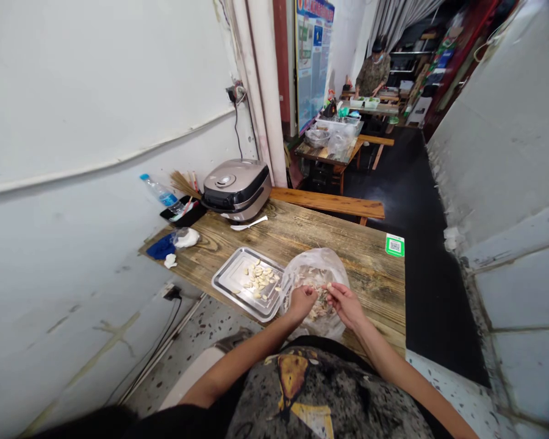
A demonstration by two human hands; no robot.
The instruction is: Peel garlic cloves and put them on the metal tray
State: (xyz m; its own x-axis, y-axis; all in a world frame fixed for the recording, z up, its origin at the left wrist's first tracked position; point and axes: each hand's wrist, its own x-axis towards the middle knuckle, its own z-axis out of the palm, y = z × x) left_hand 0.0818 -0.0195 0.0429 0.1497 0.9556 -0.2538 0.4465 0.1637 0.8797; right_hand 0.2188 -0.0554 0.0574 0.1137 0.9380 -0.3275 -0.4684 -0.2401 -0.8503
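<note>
Both of my hands are over a clear plastic bag (311, 259) that stands wide open on the table and holds brownish-white garlic skins (321, 310). My left hand (302, 303) is closed in a pinch; whatever is between its fingertips is hidden. Thumb and forefinger of my right hand (346, 305) pinch a small pale piece that looks like a garlic clove (329, 286). Left of the bag and against it lies a shallow metal tray (229, 268). Several peeled garlic cloves (260, 278) are spread across its bottom.
A multicooker (238, 186) stands at the wooden table's (370, 268) back, with a white plastic spoon (249, 224) before it. Left are a water bottle (165, 196), a black tray (192, 213) and a blue cloth (161, 246). A bench (329, 204) lies beyond; another person (374, 73) works farther back.
</note>
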